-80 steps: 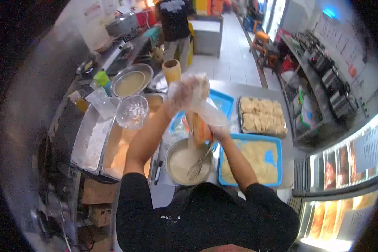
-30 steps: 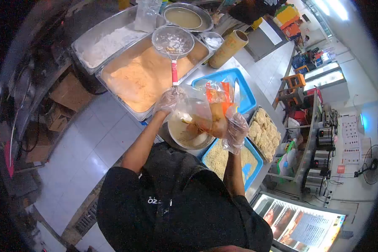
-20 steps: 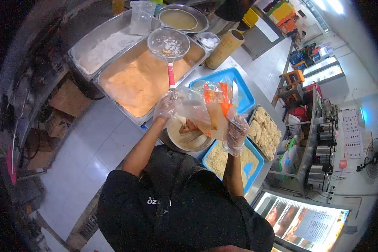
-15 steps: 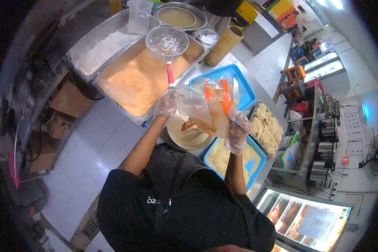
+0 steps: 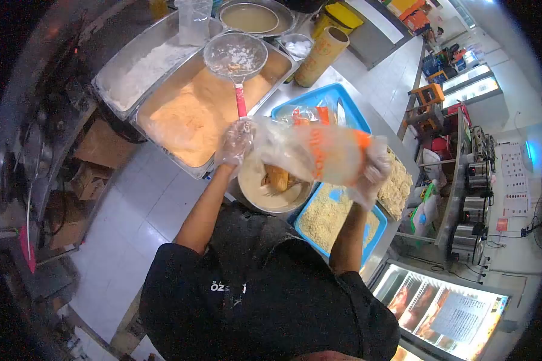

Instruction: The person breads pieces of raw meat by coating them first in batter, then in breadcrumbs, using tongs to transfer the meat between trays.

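Observation:
A clear plastic bag with orange print (image 5: 337, 153) is stretched between my gloved hands, blurred by motion. My left hand (image 5: 237, 143) is closed on the bag's left end, beside the red handle of a strainer (image 5: 236, 57). At the other end, my right hand (image 5: 372, 172) grips the bag, raised over the blue crumb tray. Below the bag stands a bowl of pale batter (image 5: 265, 201). In it lies a golden-brown food piece (image 5: 277, 178), with what look like whisk wires beside it.
A metal pan of orange flour (image 5: 183, 123) and a pan of white flour (image 5: 141, 75) stand left. To the right are a blue crumb tray (image 5: 322, 225), a blue tray with packets (image 5: 349, 108) and a tray of coated pieces (image 5: 397, 186). A cardboard roll (image 5: 322, 57) stands behind.
My right hand has moved right, pulling the bag out lengthwise and flatter. More of the golden-brown piece shows in the bowl. My left hand has shifted slightly.

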### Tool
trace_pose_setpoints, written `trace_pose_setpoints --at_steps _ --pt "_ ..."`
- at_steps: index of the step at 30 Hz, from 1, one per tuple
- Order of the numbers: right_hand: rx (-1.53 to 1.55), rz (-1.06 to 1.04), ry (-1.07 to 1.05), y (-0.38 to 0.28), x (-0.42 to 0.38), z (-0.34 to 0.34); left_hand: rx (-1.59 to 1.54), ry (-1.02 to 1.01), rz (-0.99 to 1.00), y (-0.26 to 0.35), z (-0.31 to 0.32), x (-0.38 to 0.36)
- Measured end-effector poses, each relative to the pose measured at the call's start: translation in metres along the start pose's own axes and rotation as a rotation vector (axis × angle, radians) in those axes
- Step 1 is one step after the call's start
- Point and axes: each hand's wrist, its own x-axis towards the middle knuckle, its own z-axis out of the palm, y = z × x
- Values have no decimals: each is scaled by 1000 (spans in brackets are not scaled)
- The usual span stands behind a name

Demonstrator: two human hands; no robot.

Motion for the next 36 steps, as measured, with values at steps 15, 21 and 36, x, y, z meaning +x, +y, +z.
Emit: trace_pose_setpoints --at_steps 15,21,36 --pt "-1299 -292 276 100 116 -152 686 -234 62 -39 -25 -33" --pt "-1284 -160 -21 80 24 -78 481 -47 12 -27 -16 -43" --pt "413 98 -139 43 -65 33 1005 -136 554 -45 0 -45"
